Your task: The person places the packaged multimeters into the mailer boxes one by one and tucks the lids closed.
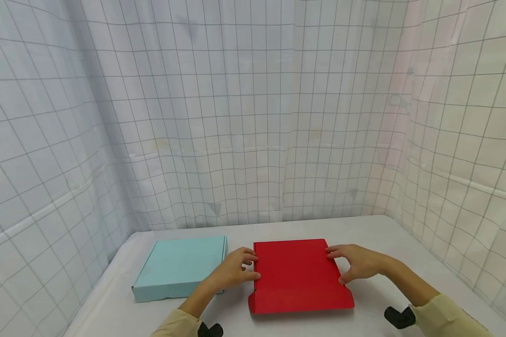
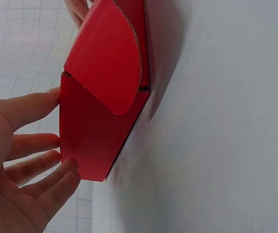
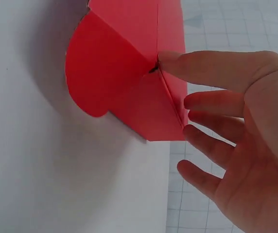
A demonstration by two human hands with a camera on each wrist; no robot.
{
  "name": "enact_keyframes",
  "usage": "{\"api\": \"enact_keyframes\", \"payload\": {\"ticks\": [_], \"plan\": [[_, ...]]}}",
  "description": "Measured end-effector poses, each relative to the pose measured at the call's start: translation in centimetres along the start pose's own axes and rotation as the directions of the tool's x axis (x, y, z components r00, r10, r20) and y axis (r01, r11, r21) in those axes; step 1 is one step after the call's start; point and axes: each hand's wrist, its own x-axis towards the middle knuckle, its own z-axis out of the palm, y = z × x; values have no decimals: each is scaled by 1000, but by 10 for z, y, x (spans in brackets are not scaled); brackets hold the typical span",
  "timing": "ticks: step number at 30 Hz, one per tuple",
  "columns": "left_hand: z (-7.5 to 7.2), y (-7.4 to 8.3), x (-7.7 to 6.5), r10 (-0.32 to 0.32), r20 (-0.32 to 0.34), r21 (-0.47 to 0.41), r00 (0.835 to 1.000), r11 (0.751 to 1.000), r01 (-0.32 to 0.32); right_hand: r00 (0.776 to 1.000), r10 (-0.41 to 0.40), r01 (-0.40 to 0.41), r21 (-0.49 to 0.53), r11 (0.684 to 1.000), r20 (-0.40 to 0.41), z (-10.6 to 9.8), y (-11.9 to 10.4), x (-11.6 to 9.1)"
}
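Observation:
A flat red cardboard box (image 1: 295, 267) lies on the white table, its front flap (image 1: 301, 301) hanging forward with a rounded ear at each end. At the box's left side, my left hand (image 1: 235, 267) touches the edge with thumb and fingertips, fingers spread. My right hand (image 1: 361, 263) rests its thumb and fingertips along the opposite edge. In the left wrist view, the left hand (image 2: 25, 150) meets the red side wall (image 2: 93, 131) below a rounded ear (image 2: 107, 58). The right wrist view has the right thumb at a corner near another ear (image 3: 97, 68), the other fingers loosely bent.
A light blue cardboard box (image 1: 181, 262) lies closed to the left of the red one, close to my left forearm. White tablecloth (image 1: 354, 229) covers the table. Grid-patterned white curtains (image 1: 257, 117) hang behind and on both sides.

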Motion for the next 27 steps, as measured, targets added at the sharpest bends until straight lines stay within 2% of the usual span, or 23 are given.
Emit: {"api": "enact_keyframes", "payload": {"ticks": [6,10,13,16,19,22,27], "plan": [[3,1,-4,63,-37,32,997,998,-62,996,-55,53,-36,998,-66,11,-18,12],[6,2,-11,71,-93,55,993,996,-67,993,-67,64,-37,997,-93,23,-25,20],[9,-1,-19,51,-142,15,989,999,-49,993,-78,77,-13,997,-94,32,-26,25],[12,-2,-30,14,-155,-39,988,999,-21,994,-76,76,6,997,-78,40,-26,26],[15,0,-41,-20,-117,-75,993,997,11,995,-76,77,9,997,-67,47,-24,25],[19,2,-52,-59,-81,-73,995,996,53,995,-79,80,13,997,-66,49,-23,25],[22,10,-61,-157,-54,-59,986,986,154,995,-79,81,23,996,-62,45,-24,28]]}}
